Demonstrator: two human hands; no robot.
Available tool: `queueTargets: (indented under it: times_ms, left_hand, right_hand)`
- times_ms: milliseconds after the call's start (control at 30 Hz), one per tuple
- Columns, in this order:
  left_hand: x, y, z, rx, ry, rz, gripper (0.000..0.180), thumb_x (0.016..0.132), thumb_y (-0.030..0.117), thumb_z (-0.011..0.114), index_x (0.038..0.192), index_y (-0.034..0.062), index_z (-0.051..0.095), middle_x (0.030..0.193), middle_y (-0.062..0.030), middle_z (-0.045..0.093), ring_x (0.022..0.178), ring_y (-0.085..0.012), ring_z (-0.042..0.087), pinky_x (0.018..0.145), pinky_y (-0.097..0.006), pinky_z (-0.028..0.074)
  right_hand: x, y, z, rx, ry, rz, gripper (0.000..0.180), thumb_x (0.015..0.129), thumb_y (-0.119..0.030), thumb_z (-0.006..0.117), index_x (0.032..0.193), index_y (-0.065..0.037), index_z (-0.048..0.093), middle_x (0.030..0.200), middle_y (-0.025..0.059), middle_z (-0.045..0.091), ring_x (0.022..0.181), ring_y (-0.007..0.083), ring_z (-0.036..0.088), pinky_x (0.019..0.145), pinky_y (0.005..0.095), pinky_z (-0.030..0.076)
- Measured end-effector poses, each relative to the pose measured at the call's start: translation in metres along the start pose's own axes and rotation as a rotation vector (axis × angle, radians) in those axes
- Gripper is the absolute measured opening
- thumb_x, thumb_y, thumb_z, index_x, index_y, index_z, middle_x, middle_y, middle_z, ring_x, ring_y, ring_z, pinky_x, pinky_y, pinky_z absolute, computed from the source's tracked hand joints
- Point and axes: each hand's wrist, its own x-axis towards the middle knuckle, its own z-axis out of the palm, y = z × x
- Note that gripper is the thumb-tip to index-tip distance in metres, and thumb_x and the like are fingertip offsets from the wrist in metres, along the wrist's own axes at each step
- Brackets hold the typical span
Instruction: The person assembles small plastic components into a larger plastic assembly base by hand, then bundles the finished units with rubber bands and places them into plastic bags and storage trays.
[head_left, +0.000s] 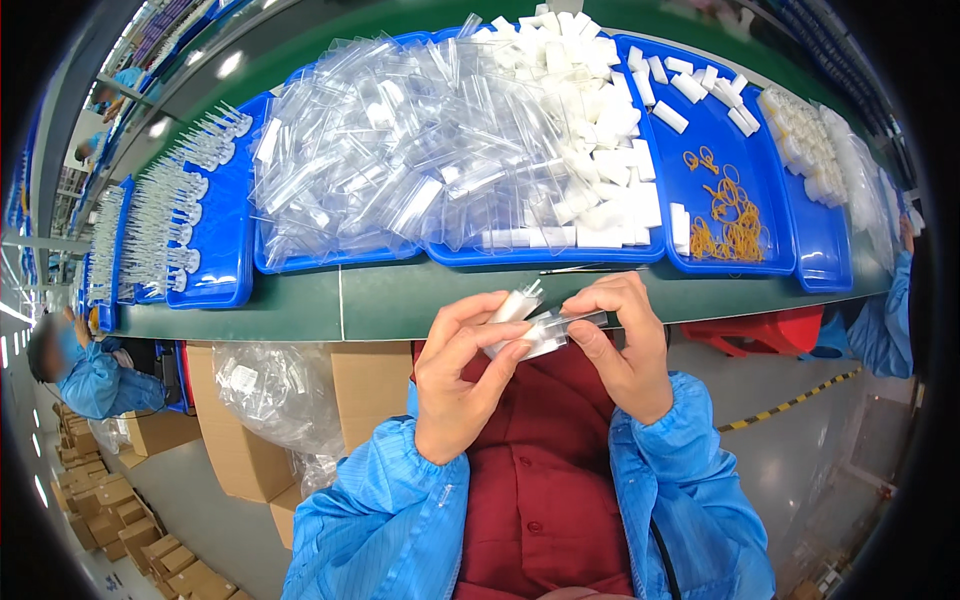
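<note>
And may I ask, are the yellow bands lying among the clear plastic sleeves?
No, the yellow bands lie in a separate blue tray, right of the clear plastic sleeves.

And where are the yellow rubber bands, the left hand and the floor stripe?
Yellow rubber bands (pixel 741 238): head view, lower part of the heap.
Left hand (pixel 455 380): head view, middle of the hand.
Floor stripe (pixel 790 402): head view, middle of its length.

Site is a factory assembly area: long green table (pixel 385 300) bears shallow blue plastic trays (pixel 230 240) of small white tubular pieces (pixel 669 118) and flat clear plastic sleeves (pixel 350 150); co-worker in blue smock (pixel 103 383) sits at left; brown cardboard cartons (pixel 100 498) stand stacked; yellow-and-black striped line (pixel 790 401) marks grey floor (pixel 200 505).
</note>
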Motion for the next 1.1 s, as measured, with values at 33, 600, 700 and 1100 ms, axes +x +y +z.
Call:
queueTargets:
  times_ms: [33, 600, 700, 1100]
  left_hand:
    - [-0.001, -0.001, 0.000, -0.001, -0.001, -0.001, 0.021, 0.083, -0.003, 0.075, 0.103, 0.0026, 0.073, 0.123, -0.0150, 0.060, 0.106, -0.0262, 0.067, 0.088, -0.033, 0.055]
    - [-0.002, 0.007, 0.001, 0.133, -0.094, 0.063, 0.026, 0.080, -0.007, 0.075, 0.104, 0.0017, 0.074, 0.123, -0.0170, 0.063, 0.110, -0.0253, 0.064, 0.089, -0.032, 0.055]
    - [0.003, 0.006, 0.005, 0.196, -0.082, 0.129, 0.032, 0.080, -0.004, 0.076, 0.110, 0.0055, 0.075, 0.122, -0.0152, 0.063, 0.109, -0.0278, 0.065, 0.090, -0.034, 0.055]
    - [0.011, 0.011, -0.006, -0.348, -0.260, -0.122, 0.035, 0.091, -0.006, 0.064, 0.126, 0.0001, 0.065, 0.137, -0.0164, 0.053, 0.125, -0.0268, 0.057, 0.098, -0.035, 0.053]
  right_hand:
    - [-0.001, 0.002, -0.002, 0.032, -0.012, 0.021, 0.019, 0.084, -0.015, 0.077, 0.098, -0.007, 0.068, 0.098, 0.0062, 0.067, 0.094, 0.0247, 0.058, 0.085, 0.0353, 0.042]
    - [0.000, 0.008, -0.008, 0.077, -0.065, -0.094, 0.018, 0.077, -0.009, 0.080, 0.093, -0.010, 0.072, 0.096, 0.0015, 0.071, 0.106, 0.0265, 0.060, 0.092, 0.0368, 0.043]
    - [0.001, 0.010, -0.006, -0.086, 0.009, -0.145, 0.019, 0.077, -0.010, 0.080, 0.094, -0.010, 0.072, 0.096, 0.0018, 0.071, 0.105, 0.0259, 0.060, 0.093, 0.0363, 0.043]
    - [0.000, 0.016, -0.010, 0.101, 0.048, -0.048, 0.020, 0.083, -0.007, 0.078, 0.101, -0.005, 0.069, 0.100, 0.0065, 0.068, 0.099, 0.0216, 0.061, 0.089, 0.0311, 0.047]
